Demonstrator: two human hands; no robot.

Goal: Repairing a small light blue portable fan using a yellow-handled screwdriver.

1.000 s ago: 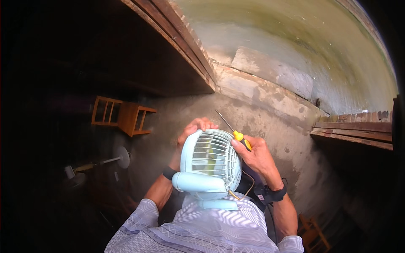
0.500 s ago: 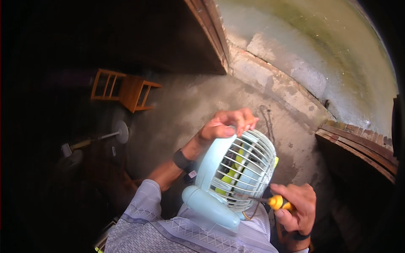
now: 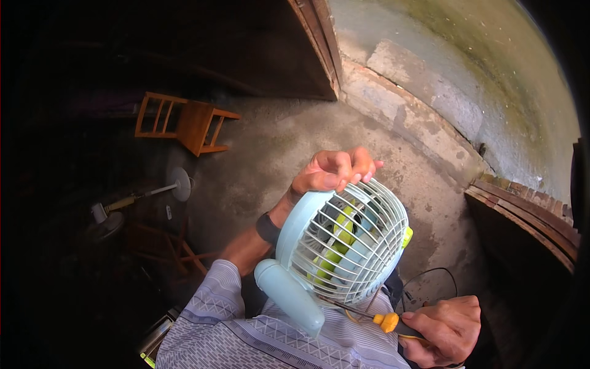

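A small light-blue electric fan (image 3: 287,237) with a wire cage and green blades is tilted in front of my chest. My left hand (image 3: 335,171) grips the top of its cage rim, fingers curled over the wires. Its rounded blue base (image 3: 289,298) points toward my body. My right hand (image 3: 445,332) is closed around the handle of a screwdriver (image 3: 386,321), yellow and dark. The thin shaft runs left to the lower edge of the cage, near the base joint. Whether the tip touches a screw I cannot tell. A cord (image 3: 452,270) loops beside my right hand.
A wooden chair (image 3: 195,126) stands at the far left on the concrete floor (image 3: 264,141). Below it, a white standing fan (image 3: 180,184) lies in shadow near another wooden frame (image 3: 184,249). A doorway with a stone sill (image 3: 412,114) opens at the upper right.
The fan has turned and shifted slightly left. My right hand has moved down and right with the screwdriver, whose shaft has gone from the cage's side to its lower edge.
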